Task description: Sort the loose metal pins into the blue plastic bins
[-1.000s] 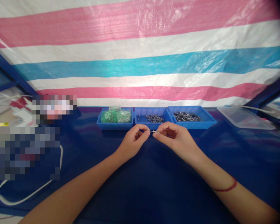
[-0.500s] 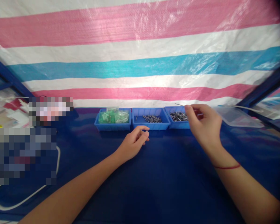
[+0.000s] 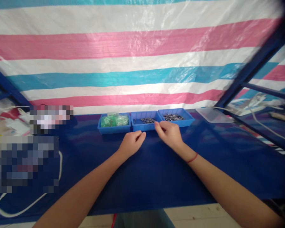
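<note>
My left hand (image 3: 132, 142) is closed in a loose fist, thumb pointing right, just in front of the left and middle bins. Anything inside its fingers is hidden. My right hand (image 3: 169, 134), a red string round its wrist, is closed at the front of the middle bin with thumb and finger pinched. I cannot make out what they hold. Behind the hands, the middle blue bin (image 3: 142, 127) contains a small heap of thin metal nail-like pieces (image 3: 147, 120). More dark metal pieces (image 3: 173, 117) fill part of the right blue bin (image 3: 188, 122).
A left blue bin (image 3: 115, 129) holds green and clear plastic bags (image 3: 115, 120). A translucent plastic lid (image 3: 213, 115) lies at the back right. White cables (image 3: 60, 167) run over the blue table (image 3: 152, 180) at left. A striped sheet (image 3: 133, 76) hangs behind.
My right hand has moved left, from the right bin to the middle bin; the thin metal piece in its pinch no longer shows. My left hand has curled tighter. The view has shifted.
</note>
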A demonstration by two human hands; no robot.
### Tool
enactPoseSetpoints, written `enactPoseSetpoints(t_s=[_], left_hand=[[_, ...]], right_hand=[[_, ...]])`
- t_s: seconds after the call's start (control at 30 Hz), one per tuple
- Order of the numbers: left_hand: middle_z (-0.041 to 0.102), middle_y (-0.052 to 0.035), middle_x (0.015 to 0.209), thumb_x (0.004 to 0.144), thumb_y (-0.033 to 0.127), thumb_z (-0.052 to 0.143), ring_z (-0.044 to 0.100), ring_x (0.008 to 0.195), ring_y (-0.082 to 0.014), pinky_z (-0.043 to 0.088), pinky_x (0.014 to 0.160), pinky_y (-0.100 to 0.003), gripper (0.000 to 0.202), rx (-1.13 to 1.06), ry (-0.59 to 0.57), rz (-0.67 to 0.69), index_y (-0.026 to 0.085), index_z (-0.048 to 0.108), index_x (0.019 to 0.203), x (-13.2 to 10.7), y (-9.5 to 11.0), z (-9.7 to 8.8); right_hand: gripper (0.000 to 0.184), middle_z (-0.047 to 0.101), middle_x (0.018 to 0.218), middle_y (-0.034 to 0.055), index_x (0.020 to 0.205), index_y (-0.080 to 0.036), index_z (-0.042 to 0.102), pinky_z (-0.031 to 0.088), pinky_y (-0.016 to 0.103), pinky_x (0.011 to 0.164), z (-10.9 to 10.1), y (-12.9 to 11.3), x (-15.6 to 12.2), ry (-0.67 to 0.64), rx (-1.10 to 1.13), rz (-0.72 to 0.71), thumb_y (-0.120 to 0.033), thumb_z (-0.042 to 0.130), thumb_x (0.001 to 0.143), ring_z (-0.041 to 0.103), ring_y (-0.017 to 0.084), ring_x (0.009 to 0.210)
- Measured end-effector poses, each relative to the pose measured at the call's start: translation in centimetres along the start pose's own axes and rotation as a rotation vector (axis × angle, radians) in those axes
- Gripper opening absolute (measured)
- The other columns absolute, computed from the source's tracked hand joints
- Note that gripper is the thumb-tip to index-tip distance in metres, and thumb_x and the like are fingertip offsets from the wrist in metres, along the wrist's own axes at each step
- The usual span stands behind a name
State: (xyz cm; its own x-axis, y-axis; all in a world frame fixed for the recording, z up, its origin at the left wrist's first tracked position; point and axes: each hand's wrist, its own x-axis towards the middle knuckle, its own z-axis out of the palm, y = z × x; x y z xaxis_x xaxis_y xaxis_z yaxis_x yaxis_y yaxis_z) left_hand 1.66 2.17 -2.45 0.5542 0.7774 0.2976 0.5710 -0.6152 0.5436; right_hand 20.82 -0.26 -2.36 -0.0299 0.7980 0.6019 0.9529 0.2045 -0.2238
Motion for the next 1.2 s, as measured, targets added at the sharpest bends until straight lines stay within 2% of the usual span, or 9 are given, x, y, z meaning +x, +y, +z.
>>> enactPoseSetpoints(t_s=[0.17, 0.27, 0.33, 0.43, 0.63, 0.73, 0.9, 1.07, 1.2], left_hand=[[0.06, -0.0033, 0.065, 0.093, 0.04, 0.037, 0.058, 0.064, -0.0184, 0.035, 0.061, -0.026, 0.035, 0.233, -0.089, 0.061, 0.018, 0.057, 0.073, -0.2, -0.7, -1.4], [0.067, -0.0071, 0.073, 0.093, 0.037, 0.037, 0.063, 0.069, -0.0217, 0.04, 0.064, -0.028, 0.035, 0.346, -0.135, 0.063, 0.018, 0.062, 0.079, -0.3, -1.1, -1.4], [0.069, -0.0082, 0.08, 0.094, 0.037, 0.034, 0.064, 0.073, -0.0223, 0.041, 0.066, -0.028, 0.037, 0.402, -0.138, 0.063, 0.018, 0.063, 0.084, -0.5, -1.2, -1.0], [0.07, -0.0078, 0.082, 0.096, 0.037, 0.031, 0.065, 0.073, -0.0213, 0.042, 0.065, -0.028, 0.039, 0.464, -0.122, 0.081, 0.018, 0.064, 0.087, -0.7, -1.0, -0.5], [0.067, -0.0058, 0.082, 0.093, 0.035, 0.039, 0.061, 0.081, -0.0194, 0.042, 0.073, -0.028, 0.033, 0.555, -0.025, 0.213, 0.019, 0.064, 0.079, -0.7, -0.2, -1.9], [0.065, -0.0085, 0.094, 0.094, 0.033, 0.038, 0.056, 0.096, -0.0237, 0.038, 0.086, -0.035, 0.029, 0.607, 0.118, 0.216, 0.018, 0.063, 0.091, -0.5, -0.3, -3.7], [0.062, -0.0134, 0.1, 0.091, 0.033, 0.044, 0.053, 0.098, -0.0295, 0.037, 0.084, -0.041, 0.026, 0.68, 0.266, 0.125, 0.015, 0.061, 0.1, -0.5, -2.0, -5.8], [0.063, -0.0118, 0.092, 0.092, 0.036, 0.046, 0.057, 0.09, -0.028, 0.041, 0.075, -0.036, 0.026, 0.852, 0.08, 0.05, 0.016, 0.062, 0.096, -1.1, -3.4, -6.7], [0.063, -0.0087, 0.089, 0.091, 0.031, 0.049, 0.057, 0.084, -0.0245, 0.042, 0.075, -0.034, 0.02, 0.829, -0.055, 0.133, 0.018, 0.063, 0.093, -4.1, -2.1, -7.4]], right_hand=[[0.038, 0.065, 0.07, 0.0043, 0.067, -0.017, 0.063, 0.042, 0.026, 0.061, 1.5, -4.1, -1.8, -0.326, -0.008, -0.114, -0.037, 0.043, 0.093, 0.06, 0.014, 0.065], [0.024, 0.065, 0.099, 0.0068, 0.099, -0.016, 0.064, 0.05, 0.034, 0.075, 1.8, -4.5, -2.1, -0.461, -0.036, -0.096, -0.034, 0.049, 0.092, 0.062, 0.018, 0.085], [0.031, 0.058, 0.116, 0.0087, 0.116, -0.017, 0.056, 0.051, 0.04, 0.081, 1.7, -4.4, -2.2, -0.523, -0.054, -0.073, -0.033, 0.053, 0.091, 0.06, 0.019, 0.097], [0.033, 0.056, 0.12, 0.0092, 0.119, -0.017, 0.055, 0.051, 0.041, 0.083, 1.4, -4.3, -2.3, -0.577, -0.068, -0.052, -0.032, 0.054, 0.09, 0.059, 0.02, 0.1], [0.033, 0.057, 0.118, 0.0089, 0.119, -0.016, 0.055, 0.051, 0.041, 0.082, 0.5, -4.2, -2.4, -0.591, -0.031, -0.086, -0.033, 0.054, 0.09, 0.059, 0.02, 0.098], [0.026, 0.064, 0.097, 0.0062, 0.097, -0.015, 0.063, 0.048, 0.034, 0.076, 0.2, -4.0, -2.2, -0.56, 0.002, -0.118, -0.036, 0.046, 0.093, 0.061, 0.017, 0.086], [0.033, 0.065, 0.076, 0.0045, 0.071, -0.017, 0.06, 0.035, 0.026, 0.062, -0.1, -3.5, -1.8, -0.51, 0.066, -0.147, -0.037, 0.043, 0.092, 0.058, 0.015, 0.071], [0.031, 0.064, 0.072, 0.0038, 0.07, -0.018, 0.059, 0.031, 0.026, 0.06, -0.2, -3.2, -1.9, -0.5, 0.129, -0.132, -0.037, 0.045, 0.091, 0.057, 0.015, 0.069], [0.04, 0.065, 0.084, 0.0066, 0.105, -0.016, 0.06, 0.036, 0.027, 0.063, -0.6, -3.8, -2.7, -0.48, 0.194, -0.099, -0.049, 0.053, 0.084, 0.059, 0.019, 0.076]])
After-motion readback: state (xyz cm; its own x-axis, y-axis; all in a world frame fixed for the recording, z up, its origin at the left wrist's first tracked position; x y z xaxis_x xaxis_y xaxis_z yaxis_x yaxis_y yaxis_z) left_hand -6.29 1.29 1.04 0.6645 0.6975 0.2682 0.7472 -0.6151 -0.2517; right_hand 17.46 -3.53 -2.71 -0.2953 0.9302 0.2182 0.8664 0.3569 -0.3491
